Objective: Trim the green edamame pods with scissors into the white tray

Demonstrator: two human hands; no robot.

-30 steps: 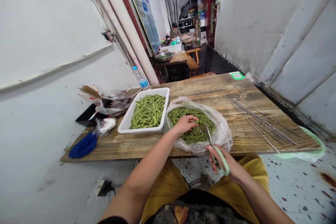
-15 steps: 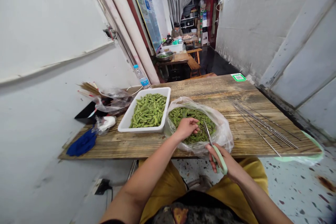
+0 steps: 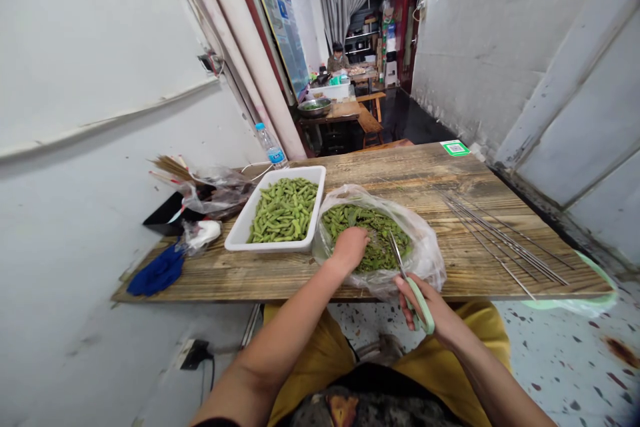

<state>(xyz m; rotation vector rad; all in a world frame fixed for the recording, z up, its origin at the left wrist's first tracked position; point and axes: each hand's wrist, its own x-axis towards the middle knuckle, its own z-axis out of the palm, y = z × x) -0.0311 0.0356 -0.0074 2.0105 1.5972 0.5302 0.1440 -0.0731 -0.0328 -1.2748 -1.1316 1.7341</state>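
Note:
My left hand (image 3: 351, 247) reaches down into a clear plastic bag (image 3: 427, 247) of green pods and trimmings (image 3: 380, 250). Its fingers are mostly hidden behind the back of the hand, so any grip there does not show. My right hand (image 3: 425, 303) is closed around the pale green handles of a pair of scissors (image 3: 419, 303). The scissors' metal blades point up and away over the right part of the bag's contents. Just left of the bag, a white tray (image 3: 235, 235) holds a heap of green edamame pods (image 3: 283, 210).
Metal skewers (image 3: 505, 237) lie on the right of the wooden table (image 3: 400, 170). At its left are a blue cloth (image 3: 156, 271), a black box (image 3: 167, 210) with sticks, and crumpled plastic. A water bottle (image 3: 271, 147) stands behind the tray. Someone (image 3: 338, 59) sits far back.
My left hand has dipped lower into the bag and turned, so its fingers, visible before, are now mostly hidden. My right hand and the scissors have hardly moved.

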